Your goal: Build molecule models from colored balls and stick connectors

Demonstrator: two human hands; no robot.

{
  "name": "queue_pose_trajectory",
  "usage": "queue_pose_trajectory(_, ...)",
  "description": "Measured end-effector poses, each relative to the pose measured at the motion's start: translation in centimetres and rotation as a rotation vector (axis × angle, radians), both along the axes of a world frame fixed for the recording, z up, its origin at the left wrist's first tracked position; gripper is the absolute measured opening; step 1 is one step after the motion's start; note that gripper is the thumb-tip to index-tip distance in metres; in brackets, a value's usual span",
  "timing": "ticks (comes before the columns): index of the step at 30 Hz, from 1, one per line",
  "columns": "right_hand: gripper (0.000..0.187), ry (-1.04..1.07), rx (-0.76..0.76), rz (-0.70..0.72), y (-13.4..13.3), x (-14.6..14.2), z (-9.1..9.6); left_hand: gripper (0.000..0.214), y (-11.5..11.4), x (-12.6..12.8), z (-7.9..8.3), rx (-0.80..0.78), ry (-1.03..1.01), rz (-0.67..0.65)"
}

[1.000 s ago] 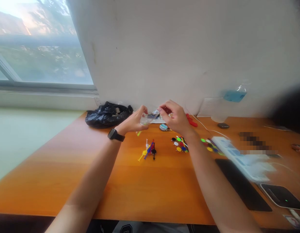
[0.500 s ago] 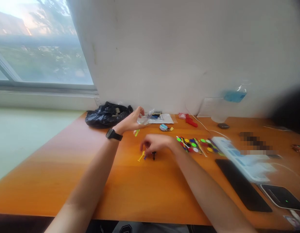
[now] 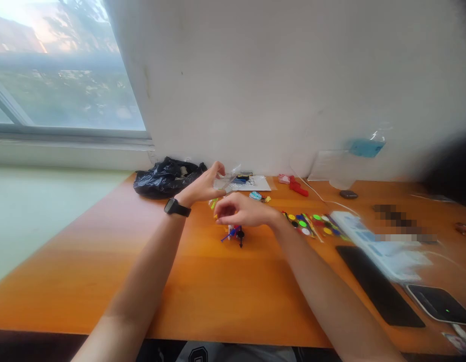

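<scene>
My left hand (image 3: 203, 188), with a black watch on its wrist, is closed around the edge of a clear plastic bag (image 3: 231, 176) that it holds up off the table. To the right and nearer to me, my right hand (image 3: 240, 210) pinches a small yellow plastic piece (image 3: 216, 217), mostly hidden by the fingers. Below that hand lie a blue plastic piece (image 3: 228, 235) and a black plastic piece (image 3: 240, 236), with something white beside them. A yellow-green piece (image 3: 213, 203) shows between my hands, under the bag.
Rows of coloured discs and sticks (image 3: 302, 224) lie to the right. Behind are a black plastic bag (image 3: 165, 181), a round light-blue item (image 3: 255, 195) and a red object (image 3: 297, 186). A white compartment box (image 3: 372, 246) and a dark flat slab (image 3: 379, 284) lie farther right.
My right hand has lifted the yellow piece off the table and moved up, toward the bag. The blue and black pieces below are now more exposed. My left hand has hardly moved.
</scene>
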State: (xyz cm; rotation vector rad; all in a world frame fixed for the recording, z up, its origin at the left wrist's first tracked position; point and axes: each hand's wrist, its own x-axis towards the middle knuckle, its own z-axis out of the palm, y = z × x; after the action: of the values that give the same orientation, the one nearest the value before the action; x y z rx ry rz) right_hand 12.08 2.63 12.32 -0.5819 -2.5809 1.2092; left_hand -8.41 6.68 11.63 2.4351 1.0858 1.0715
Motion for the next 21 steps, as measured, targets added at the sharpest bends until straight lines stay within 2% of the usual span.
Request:
queue_pose_trajectory(3, 0.013, 0.191, -0.097, -0.049, -0.6, 1.9, 2.7, 0.049, -0.2, 0.1, 0.2, -0.004, -0.023, -0.006)
queue_pose_trajectory(6, 0.016, 0.436, -0.095, -0.238, -0.8, 3.7, 4.6, 0.052, -0.4, 0.3, 0.3, -0.004, -0.015, -0.003)
queue_pose_trajectory(11, 0.020, 0.739, 0.058, -0.565, 0.5, 5.0, 5.2, 0.052, -0.6, 0.9, 0.5, 0.049, 0.037, -0.002)
queue_pose_trajectory(14, 0.022, 0.719, 0.193, -0.662, 1.3, 4.9, 4.8, 0.054, -0.8, 1.4, 0.6, 0.082, 0.061, -0.014)
queue_pose_trajectory(21, 0.019, 0.427, 0.475, -0.660, 0.9, 4.3, 4.2, 0.054, -1.8, 3.0, 1.1, 0.108, 0.091, -0.033)
